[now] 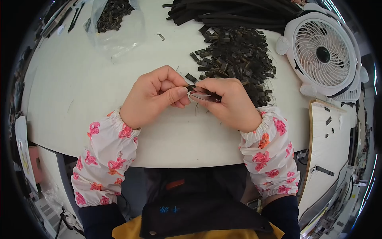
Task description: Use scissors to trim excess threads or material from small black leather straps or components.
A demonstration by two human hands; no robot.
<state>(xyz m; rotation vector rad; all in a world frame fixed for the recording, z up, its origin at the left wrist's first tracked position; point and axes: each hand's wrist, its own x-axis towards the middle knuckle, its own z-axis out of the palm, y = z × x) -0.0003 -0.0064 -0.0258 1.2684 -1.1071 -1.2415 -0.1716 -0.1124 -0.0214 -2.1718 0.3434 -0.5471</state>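
Note:
Above the middle of the white table (pixel 99 91), my two hands meet. My left hand (pixel 153 93) is closed, thumb and forefinger pinching a small black fabric piece (pixel 190 88). In my right hand (pixel 232 104) is a pair of thread snips (pixel 203 96) with shiny blades, pointing left at the piece; the fingers cover most of its handle. A loose thread hangs below the fingertips. Just beyond my right hand lies a large heap of small black fabric pieces (pixel 234 55) with stray threads. One single black piece (pixel 191 78) lies beside the heap.
A white fan (pixel 323 53) stands at the right, past the heap. Long black strips (pixel 234 12) lie along the far edge. At the far left a clear plastic bag (pixel 119 40) holds more black pieces. A lower pale board (pixel 326 147) stands at the right.

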